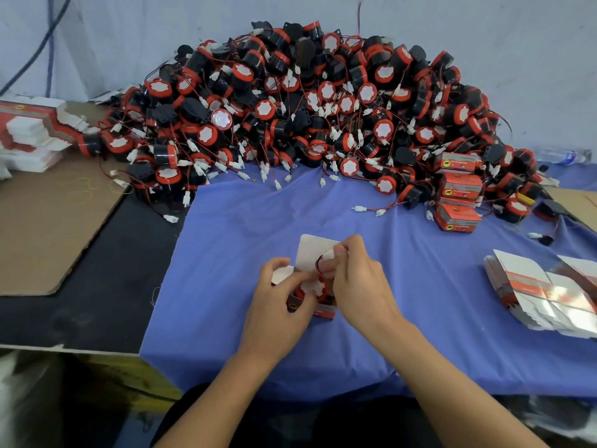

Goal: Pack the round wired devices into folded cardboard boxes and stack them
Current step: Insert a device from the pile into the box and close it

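Cardboard box (324, 313), red-sided with a white flap (310, 250) raised, sits on the blue cloth (226, 253); the left hand (279, 299) curls round it and the round red-and-black device (315, 291) seated inside. The right hand (358, 281) pinches the device's white connector (329, 253) and red wire (318, 263) above the opening.

Left hand (280, 297), right hand (358, 281) close together, fingers curled

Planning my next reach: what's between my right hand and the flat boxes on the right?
Only bare blue cloth lies between the right hand and the flat boxes, seen in the head view.
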Available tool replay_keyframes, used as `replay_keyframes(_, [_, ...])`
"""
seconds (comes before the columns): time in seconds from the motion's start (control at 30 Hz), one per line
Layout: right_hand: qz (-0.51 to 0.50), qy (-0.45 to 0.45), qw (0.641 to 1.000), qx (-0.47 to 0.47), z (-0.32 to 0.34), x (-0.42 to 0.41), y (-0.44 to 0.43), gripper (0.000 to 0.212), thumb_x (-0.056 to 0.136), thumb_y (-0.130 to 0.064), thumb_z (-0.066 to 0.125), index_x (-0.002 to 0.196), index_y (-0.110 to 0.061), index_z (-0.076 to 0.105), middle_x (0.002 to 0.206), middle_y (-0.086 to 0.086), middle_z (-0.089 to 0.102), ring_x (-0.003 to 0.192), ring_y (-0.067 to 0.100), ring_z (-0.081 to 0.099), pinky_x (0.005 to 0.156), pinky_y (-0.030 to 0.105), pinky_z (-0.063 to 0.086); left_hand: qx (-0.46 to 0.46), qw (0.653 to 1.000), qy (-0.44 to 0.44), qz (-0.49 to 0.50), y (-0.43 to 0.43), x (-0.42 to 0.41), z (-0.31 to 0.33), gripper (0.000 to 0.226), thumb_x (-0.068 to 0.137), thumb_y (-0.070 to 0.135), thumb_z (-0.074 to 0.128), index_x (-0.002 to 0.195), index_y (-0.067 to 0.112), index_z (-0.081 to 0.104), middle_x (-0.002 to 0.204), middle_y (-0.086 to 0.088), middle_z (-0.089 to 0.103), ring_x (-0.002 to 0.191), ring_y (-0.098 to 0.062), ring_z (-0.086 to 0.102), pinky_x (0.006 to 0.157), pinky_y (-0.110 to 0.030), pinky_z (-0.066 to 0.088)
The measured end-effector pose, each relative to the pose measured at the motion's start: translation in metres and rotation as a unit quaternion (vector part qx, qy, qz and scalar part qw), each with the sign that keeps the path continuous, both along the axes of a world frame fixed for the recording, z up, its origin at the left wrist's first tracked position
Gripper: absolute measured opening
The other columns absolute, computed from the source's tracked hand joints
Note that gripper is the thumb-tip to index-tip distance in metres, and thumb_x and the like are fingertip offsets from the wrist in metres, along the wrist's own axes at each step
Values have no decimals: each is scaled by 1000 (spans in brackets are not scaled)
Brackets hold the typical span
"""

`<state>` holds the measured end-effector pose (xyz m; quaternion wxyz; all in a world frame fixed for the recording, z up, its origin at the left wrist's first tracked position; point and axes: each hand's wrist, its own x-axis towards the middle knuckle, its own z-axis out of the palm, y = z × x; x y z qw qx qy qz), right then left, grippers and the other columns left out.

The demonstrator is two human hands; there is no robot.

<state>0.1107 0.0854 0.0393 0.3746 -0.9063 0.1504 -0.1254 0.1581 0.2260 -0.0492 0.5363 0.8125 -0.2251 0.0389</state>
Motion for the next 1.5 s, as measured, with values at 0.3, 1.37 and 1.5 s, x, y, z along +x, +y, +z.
replay_keyframes(0.3, [-26, -3, 1000, 4, -4, -2, 2, 20, 109, -39, 28, 99, -23, 36, 94, 2, 72, 83, 25, 71, 69, 51, 58, -3, 1000, -16, -2, 0, -3, 1, 26, 85, 51, 53, 103, 45, 71, 139, 24, 29, 106, -3, 62, 84, -32, 59])
replay_keyframes(1.37, [88, 107, 965, -222, -2, 15, 20, 25, 103, -39, 50, 104, -28, 73, 106, -3, 60, 85, 22, 54, 68, 31, 35, -109, 990, 88, 0, 7, -4, 6, 66, 68, 30, 92, 112, 47, 46, 123, 16, 54, 83, -6, 66, 70, -23, 55])
replay_keyframes(1.5, [114, 114, 952, -260, -3, 11, 18, 28, 104, -42, 45, 117, -27, 64, 111, 0, 54, 96, 22, 50, 77, 30, 31, -90, 991, 94, 14, 6, -4, 8, 59, 59, 50, 82, 106, 48, 45, 109, 18, 59, 80, -6, 66, 66, -27, 55])
